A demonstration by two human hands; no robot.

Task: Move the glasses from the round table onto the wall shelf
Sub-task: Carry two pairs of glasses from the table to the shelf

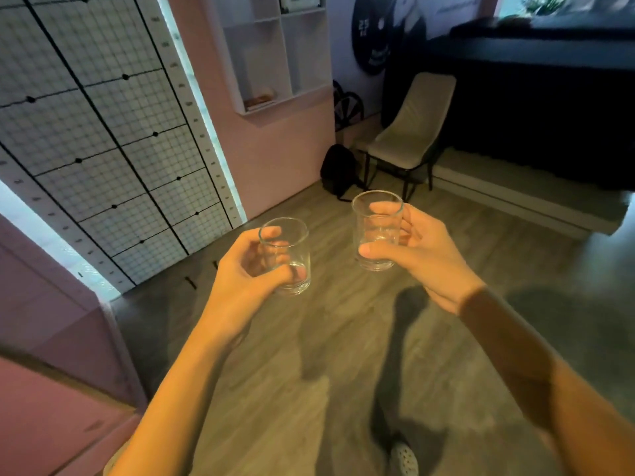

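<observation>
Carrying two clear glasses above the wood floor (343, 338), the left hand (240, 269) grasps one glass (287, 255) and the right hand (426, 255) the other glass (376, 231), both upright, forearms extended toward the white wall shelf (275, 56).

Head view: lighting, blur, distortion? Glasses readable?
Head view: dim warm light, with a bright cool strip beside the grid panel; straight edges bow from the wide-angle lens; the far wall shelf and chair are soft. Both glasses read clearly, left glass in the left hand, right glass in the right hand; arm shadows fall on the floor.
</observation>
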